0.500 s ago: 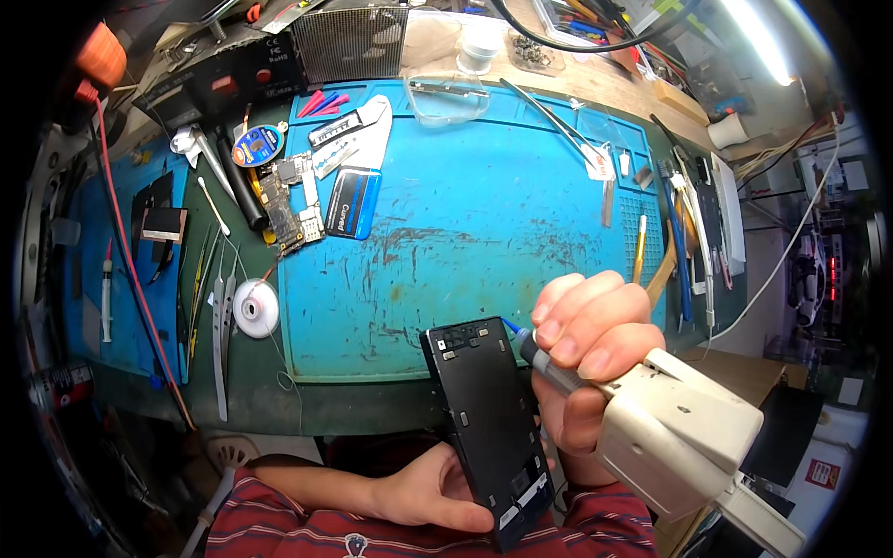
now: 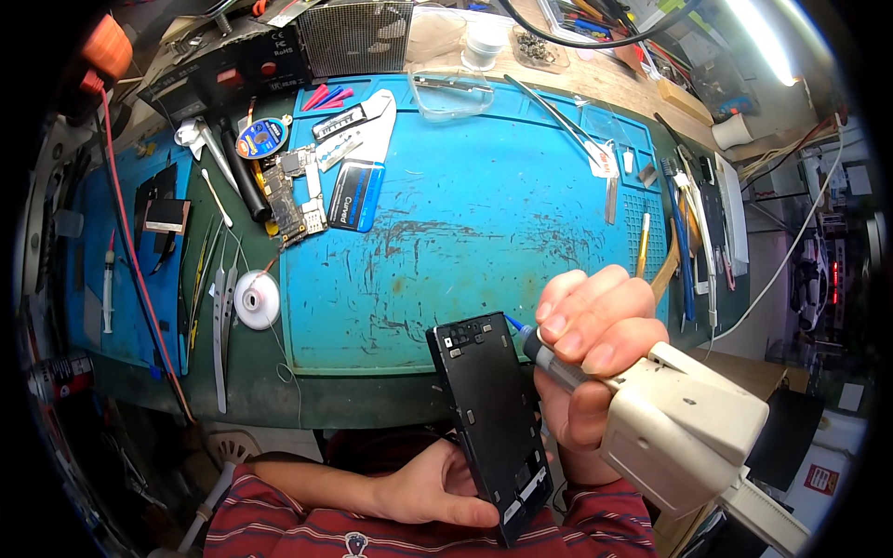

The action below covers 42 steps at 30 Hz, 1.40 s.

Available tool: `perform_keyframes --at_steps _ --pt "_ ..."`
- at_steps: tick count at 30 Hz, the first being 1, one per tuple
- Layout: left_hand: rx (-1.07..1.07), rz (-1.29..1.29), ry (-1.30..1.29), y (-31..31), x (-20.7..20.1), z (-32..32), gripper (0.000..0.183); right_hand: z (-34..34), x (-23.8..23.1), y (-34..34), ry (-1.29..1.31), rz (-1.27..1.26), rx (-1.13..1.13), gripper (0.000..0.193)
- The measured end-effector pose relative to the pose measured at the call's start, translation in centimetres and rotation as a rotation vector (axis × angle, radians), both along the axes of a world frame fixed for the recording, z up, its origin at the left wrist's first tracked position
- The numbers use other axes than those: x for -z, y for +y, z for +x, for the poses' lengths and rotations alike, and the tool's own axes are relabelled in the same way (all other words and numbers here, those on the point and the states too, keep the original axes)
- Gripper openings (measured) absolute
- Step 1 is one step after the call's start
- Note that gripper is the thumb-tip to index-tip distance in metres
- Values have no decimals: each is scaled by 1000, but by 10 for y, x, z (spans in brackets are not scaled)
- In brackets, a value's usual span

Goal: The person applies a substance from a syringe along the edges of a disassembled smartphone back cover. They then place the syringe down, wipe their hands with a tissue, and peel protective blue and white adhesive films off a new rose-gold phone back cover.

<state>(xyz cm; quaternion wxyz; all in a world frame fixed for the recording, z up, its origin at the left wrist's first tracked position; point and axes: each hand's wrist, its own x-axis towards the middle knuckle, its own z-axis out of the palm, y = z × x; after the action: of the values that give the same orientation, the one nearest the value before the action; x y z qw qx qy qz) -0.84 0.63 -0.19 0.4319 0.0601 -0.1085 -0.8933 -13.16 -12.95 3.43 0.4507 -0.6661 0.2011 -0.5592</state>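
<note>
In the head view, the left hand grips a black phone-shaped panel near its lower end, thumb laid over the face and fingers passing behind. The panel is tilted above the person's lap, just off the near edge of the blue mat, so nothing but that one hand appears to support it. The right hand is wrapped around a grey syringe barrel fixed to a cream-coloured dispenser, whose bulk hangs out beyond the fist. The blue nozzle points at the panel's upper right corner; whether it touches the edge or sits just beside it, I cannot tell.

The likeliest trouble, I judge, is at that corner: a twist of the right wrist under the dispenser's overhanging weight could slide the nozzle off the narrow rim and onto the flat face. Too much squeeze might put out more than the edge can carry, if the syringe holds something fluid. The low, one-handed hold is another weak point, since pressure at the far end could tip the panel and make it swing or slip toward the lap. On the mat, the circuit board and the white spool lie well apart from both hands, so a knock there seems unlikely
</note>
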Motion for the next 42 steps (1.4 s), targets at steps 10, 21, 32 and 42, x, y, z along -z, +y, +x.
perform_keyframes --at_steps 10,21,32,42 --pt "-24 34 -8 3 0 -4 76 -1 0 1 -20 2 -4 28" --pt "-42 51 -44 5 0 -6 77 -4 1 4 -27 7 -12 27" --pt "-51 23 -54 5 1 -6 77 -6 -1 8 -47 42 -6 29" --pt "-56 84 -63 8 0 -7 81 -7 1 11 -64 42 10 30"
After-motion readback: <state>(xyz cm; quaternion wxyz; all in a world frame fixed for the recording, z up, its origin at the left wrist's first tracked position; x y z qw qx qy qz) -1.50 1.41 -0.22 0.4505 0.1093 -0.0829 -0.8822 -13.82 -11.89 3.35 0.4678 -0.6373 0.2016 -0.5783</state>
